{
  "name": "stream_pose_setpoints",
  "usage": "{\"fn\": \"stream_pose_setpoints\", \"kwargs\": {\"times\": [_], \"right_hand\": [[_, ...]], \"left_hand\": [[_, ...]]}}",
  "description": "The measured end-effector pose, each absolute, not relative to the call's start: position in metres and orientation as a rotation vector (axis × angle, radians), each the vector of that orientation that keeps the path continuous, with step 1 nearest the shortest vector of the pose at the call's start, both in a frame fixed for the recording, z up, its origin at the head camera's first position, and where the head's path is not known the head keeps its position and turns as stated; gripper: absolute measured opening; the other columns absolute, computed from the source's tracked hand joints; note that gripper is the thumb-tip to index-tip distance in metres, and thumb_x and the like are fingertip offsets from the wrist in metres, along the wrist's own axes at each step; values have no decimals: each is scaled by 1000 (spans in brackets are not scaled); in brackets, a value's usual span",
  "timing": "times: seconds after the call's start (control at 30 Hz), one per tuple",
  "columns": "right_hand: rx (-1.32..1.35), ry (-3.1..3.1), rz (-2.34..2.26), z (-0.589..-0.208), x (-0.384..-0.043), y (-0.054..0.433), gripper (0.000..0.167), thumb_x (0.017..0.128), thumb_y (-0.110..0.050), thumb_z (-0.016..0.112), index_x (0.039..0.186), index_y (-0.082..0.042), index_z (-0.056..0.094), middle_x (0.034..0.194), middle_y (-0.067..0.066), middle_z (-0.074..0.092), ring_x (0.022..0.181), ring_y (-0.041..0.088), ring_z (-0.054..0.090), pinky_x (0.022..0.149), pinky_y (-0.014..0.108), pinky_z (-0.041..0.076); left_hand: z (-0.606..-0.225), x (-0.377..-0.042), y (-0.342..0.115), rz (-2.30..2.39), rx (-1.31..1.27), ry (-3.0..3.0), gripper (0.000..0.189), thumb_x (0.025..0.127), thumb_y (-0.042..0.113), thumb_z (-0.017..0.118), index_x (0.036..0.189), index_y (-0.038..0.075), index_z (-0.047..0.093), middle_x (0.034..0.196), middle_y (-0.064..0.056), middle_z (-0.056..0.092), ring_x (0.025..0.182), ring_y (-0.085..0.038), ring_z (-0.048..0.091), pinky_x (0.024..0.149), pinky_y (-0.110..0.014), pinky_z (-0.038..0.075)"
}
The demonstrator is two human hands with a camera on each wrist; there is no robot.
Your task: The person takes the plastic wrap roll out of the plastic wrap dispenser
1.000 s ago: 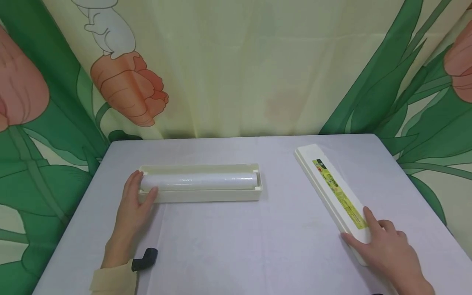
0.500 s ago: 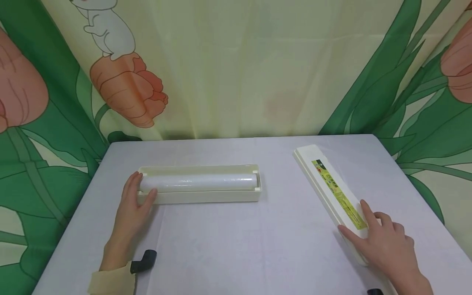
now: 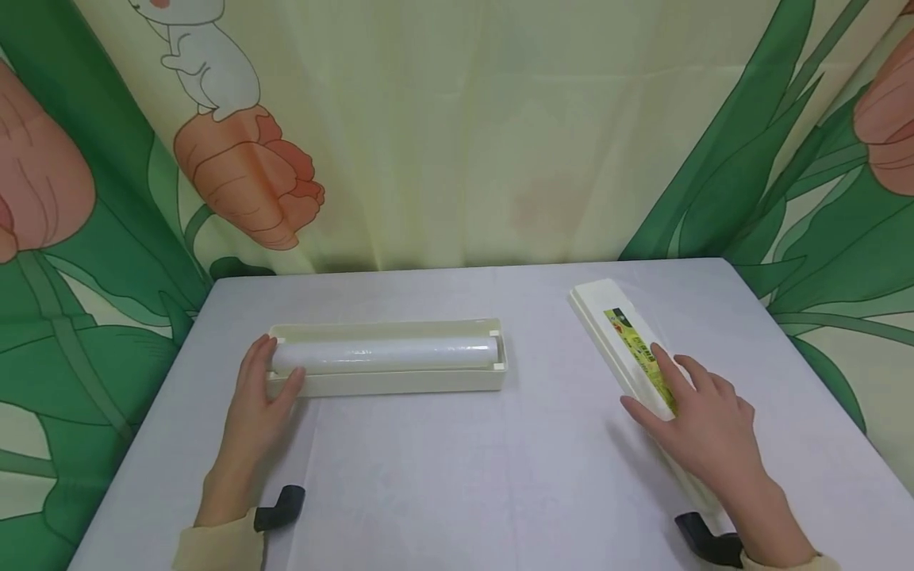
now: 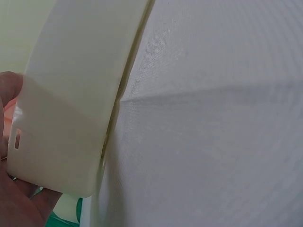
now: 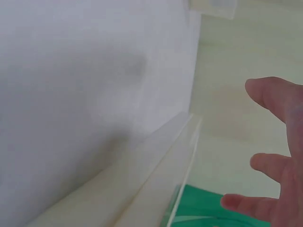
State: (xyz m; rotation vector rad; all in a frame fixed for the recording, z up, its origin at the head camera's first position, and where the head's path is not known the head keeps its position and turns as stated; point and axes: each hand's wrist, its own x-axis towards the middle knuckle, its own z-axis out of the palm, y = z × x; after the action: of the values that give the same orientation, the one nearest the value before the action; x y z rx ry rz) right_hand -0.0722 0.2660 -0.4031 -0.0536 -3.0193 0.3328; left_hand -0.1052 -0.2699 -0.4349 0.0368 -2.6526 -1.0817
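Note:
A cream cling film box (image 3: 400, 383) lies lengthwise on the left half of the table. Inside it sits a glossy white roll (image 3: 389, 351). My left hand (image 3: 253, 416) grips the box's left end, thumb on the front wall and fingers round the end. The left wrist view shows the box wall (image 4: 71, 94) close up, with the thumb at its upper edge. My right hand (image 3: 707, 424), fingers spread, hovers over the long white lid (image 3: 596, 297) with a yellow-green label (image 3: 628, 333). In the right wrist view the fingers (image 5: 270, 165) stand apart from the lid (image 5: 161, 165).
A white cloth (image 3: 457, 476) covers the table, whose back edge meets a printed curtain (image 3: 457, 143). The lid lies slanted at the right, apart from the box. Black wrist mounts (image 3: 280, 507) stick out beside both wrists.
My right hand has lifted off the lid's near end and moved forward and left above it. The left hand keeps its grip on the box; box and lid have stayed put.

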Motion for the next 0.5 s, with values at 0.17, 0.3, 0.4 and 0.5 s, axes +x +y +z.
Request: {"fn": "stream_pose_setpoints", "kwargs": {"times": [0.17,0.3,0.4,0.5], "right_hand": [[54,-2932,395,-396,-83,252,85,88,-56,69,156,-16,37,145,29,39,122,59,38,84,78,33],[169,-2833,437,-391,-94,240,82,86,-48,73,155,-19,40,143,25,44,121,58,42,83,76,33],[239,-2780,471,-387,-102,229,78,86,-43,75,154,-19,43,142,23,47,121,57,43,84,75,33],[299,-2743,501,-384,-111,217,75,86,-41,75,152,-19,46,142,21,48,122,55,44,86,75,32]], "left_hand": [[-435,-106,-269,-1068,14,-2649,67,102,27,60,154,-3,30,161,-21,23,146,-45,24,114,-65,21],[-435,-105,-270,-1054,14,-2650,67,102,28,60,153,-4,30,161,-22,23,146,-45,25,114,-65,22],[-435,-104,-270,-1044,11,-2651,67,102,27,60,153,-4,30,161,-22,23,145,-46,25,114,-65,22],[-436,-104,-270,-1028,7,-2652,68,102,28,59,154,-3,30,161,-22,23,145,-46,26,113,-66,23]]}}
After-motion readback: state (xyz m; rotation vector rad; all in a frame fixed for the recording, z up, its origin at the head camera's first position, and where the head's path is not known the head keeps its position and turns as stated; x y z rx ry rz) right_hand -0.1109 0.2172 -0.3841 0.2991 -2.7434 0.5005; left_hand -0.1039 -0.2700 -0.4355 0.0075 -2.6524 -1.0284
